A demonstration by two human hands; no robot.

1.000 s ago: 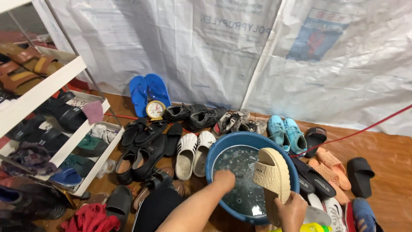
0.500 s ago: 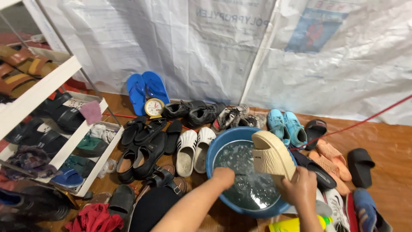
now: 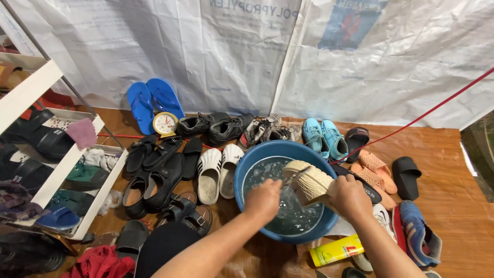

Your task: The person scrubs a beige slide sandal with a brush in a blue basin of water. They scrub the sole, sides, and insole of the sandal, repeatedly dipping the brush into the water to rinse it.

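Slipper [image 3: 309, 183] over basin [image 3: 247, 177], shoes [image 3: 216, 172] apparently touching its left.

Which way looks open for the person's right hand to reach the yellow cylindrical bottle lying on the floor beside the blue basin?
Probably downward: the yellow bottle lies uncovered just below the right hand, but that hand holds a cream sandal.

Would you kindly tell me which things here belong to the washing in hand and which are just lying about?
In use: left hand, right hand, beige slipper, blue basin of soapy water.
Lying about: blue flip-flops, small clock, white clogs, yellow bottle, shoe rack.
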